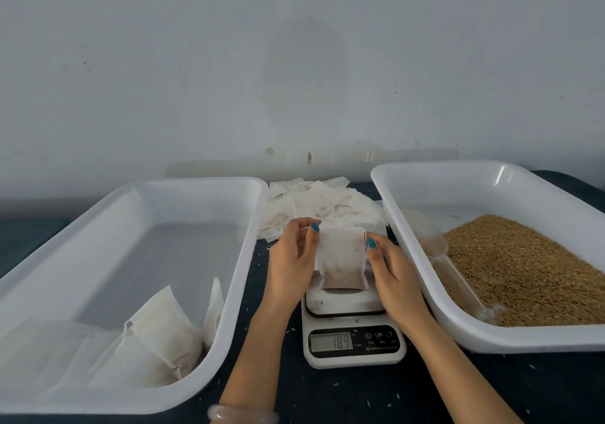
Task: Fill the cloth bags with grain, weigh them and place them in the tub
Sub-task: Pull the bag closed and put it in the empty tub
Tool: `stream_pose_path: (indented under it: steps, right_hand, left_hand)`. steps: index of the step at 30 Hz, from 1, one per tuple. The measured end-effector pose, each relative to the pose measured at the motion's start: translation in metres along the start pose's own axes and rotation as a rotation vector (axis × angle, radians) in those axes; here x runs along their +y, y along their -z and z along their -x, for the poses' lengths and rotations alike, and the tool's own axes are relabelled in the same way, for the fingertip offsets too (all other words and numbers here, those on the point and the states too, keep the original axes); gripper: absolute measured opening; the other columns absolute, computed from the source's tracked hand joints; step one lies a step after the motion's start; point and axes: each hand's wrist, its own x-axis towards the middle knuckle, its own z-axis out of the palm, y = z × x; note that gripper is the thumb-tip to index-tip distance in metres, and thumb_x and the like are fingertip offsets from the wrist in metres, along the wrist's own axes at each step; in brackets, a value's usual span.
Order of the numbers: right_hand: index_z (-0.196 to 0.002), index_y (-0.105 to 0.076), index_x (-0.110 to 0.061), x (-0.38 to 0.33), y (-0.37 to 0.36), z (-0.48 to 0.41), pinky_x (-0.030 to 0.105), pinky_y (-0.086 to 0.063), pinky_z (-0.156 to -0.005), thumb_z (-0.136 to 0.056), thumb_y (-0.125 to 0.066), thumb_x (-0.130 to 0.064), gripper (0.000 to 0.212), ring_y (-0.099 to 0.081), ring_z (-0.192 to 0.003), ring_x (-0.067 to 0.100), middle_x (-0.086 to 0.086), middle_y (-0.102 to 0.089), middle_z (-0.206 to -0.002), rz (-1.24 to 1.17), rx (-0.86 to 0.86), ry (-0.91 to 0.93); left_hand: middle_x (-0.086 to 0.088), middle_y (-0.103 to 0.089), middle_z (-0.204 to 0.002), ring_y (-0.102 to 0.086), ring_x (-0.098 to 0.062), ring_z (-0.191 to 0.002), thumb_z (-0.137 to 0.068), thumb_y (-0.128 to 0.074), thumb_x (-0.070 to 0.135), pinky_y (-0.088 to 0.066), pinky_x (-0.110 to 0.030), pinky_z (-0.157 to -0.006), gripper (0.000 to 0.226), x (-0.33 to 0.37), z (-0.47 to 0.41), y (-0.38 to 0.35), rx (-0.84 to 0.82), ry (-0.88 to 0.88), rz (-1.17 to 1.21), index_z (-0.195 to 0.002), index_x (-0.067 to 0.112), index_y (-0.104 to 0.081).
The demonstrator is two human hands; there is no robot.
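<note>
A small white cloth bag (342,260), thin and faintly see-through, stands upright on the smooth white platform of a flat digital scale (353,341); grain darkens its lower third, and a drawstring runs along its upper right corner; the grey display reads 18.9. The left grip (291,260), a bare hand, pinches the bag's upper left corner between thumb and curled fingers; the right grip (393,276) pinches the upper right corner the same way; both thumbnails are painted teal. A pale, glossy bracelet (242,414) circles the left wrist.

To the left lies a shallow rectangular tub (196,181) of glossy white plastic with rounded corners; several plump filled bags (157,335) lean together in its near end. To the right sits a matching second tub (458,165) holding a mound of brown, granular grain (523,269), with a clear plastic scoop (438,253) lying at its left edge. Behind the scale, between the tubs, a loose heap of flat empty bags (320,204) is spread on the dark blue bench (327,391), which is speckled with stray kernels; a pale matt wall (294,63) rises behind.
</note>
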Motion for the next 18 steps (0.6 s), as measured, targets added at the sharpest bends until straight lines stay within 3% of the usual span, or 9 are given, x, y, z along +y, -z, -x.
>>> stream_pose_path:
  steps: [3, 6, 9, 13, 15, 18]
  right_hand:
    - [-0.111, -0.059, -0.047, -0.0007, 0.0004, 0.0014, 0.012, -0.046, -0.080, -0.099, -0.039, -0.055, 0.024, -0.062, -0.092, -0.002, -0.006, -0.068, -0.092, 0.004, 0.005, -0.030]
    - [-0.124, -0.060, -0.024, -0.0023, 0.0003, 0.0029, 0.013, -0.044, -0.085, -0.097, -0.039, -0.050, 0.043, -0.060, -0.101, -0.006, -0.016, -0.067, -0.103, 0.009, 0.002, -0.047]
    - [-0.123, -0.058, -0.027, -0.0030, 0.0008, 0.0037, 0.010, -0.044, -0.086, -0.094, -0.039, -0.050, 0.041, -0.059, -0.100, -0.008, -0.018, -0.065, -0.103, 0.007, 0.000, -0.057]
    - [-0.126, -0.060, -0.015, 0.0011, 0.0016, 0.0027, 0.030, -0.049, -0.096, -0.099, -0.047, -0.035, 0.036, -0.059, -0.112, 0.008, -0.006, -0.065, -0.117, 0.086, -0.020, -0.062]
    - [-0.116, -0.062, -0.020, 0.0005, -0.0004, 0.0020, 0.028, -0.051, -0.088, -0.099, -0.050, -0.031, 0.023, -0.061, -0.105, 0.009, -0.009, -0.066, -0.109, 0.113, -0.018, -0.039]
    - [-0.096, -0.055, -0.040, -0.0041, -0.0033, 0.0018, 0.015, -0.044, -0.071, -0.094, -0.048, -0.042, 0.008, -0.058, -0.086, 0.002, -0.022, -0.062, -0.088, 0.119, 0.000, -0.009]
  left_hand:
    - [0.017, -0.068, -0.097, -0.067, -0.002, -0.089, -0.102, -0.049, 0.033, -0.056, -0.017, -0.075, 0.019, -0.0001, -0.0001, 0.0010, -0.002, 0.008, -0.006, -0.116, 0.024, -0.059]
    - [0.019, -0.067, -0.099, -0.065, 0.004, -0.092, -0.101, -0.053, 0.024, -0.052, -0.012, -0.076, 0.014, 0.0008, 0.0007, 0.0014, -0.009, 0.007, -0.012, -0.113, 0.027, -0.059]
    - [0.021, -0.065, -0.098, -0.062, 0.010, -0.091, -0.099, -0.057, 0.016, -0.047, -0.005, -0.074, 0.020, 0.0028, 0.0019, 0.0034, -0.021, -0.015, -0.047, -0.113, 0.031, -0.057]
    - [0.022, -0.062, -0.098, -0.064, 0.000, -0.086, -0.093, -0.063, 0.005, -0.051, -0.011, -0.074, 0.032, 0.0052, 0.0024, 0.0051, -0.013, -0.153, -0.195, -0.112, 0.030, -0.061]
    - [0.023, -0.060, -0.099, -0.064, -0.004, -0.083, -0.092, -0.066, 0.005, -0.052, -0.016, -0.073, 0.027, 0.0068, 0.0033, 0.0037, -0.011, -0.239, -0.257, -0.110, 0.025, -0.064]
    - [0.015, -0.062, -0.108, -0.062, -0.005, -0.084, -0.092, -0.067, 0.009, -0.054, -0.020, -0.073, 0.026, 0.0092, 0.0042, 0.0026, -0.029, -0.304, -0.300, -0.113, 0.024, -0.065]
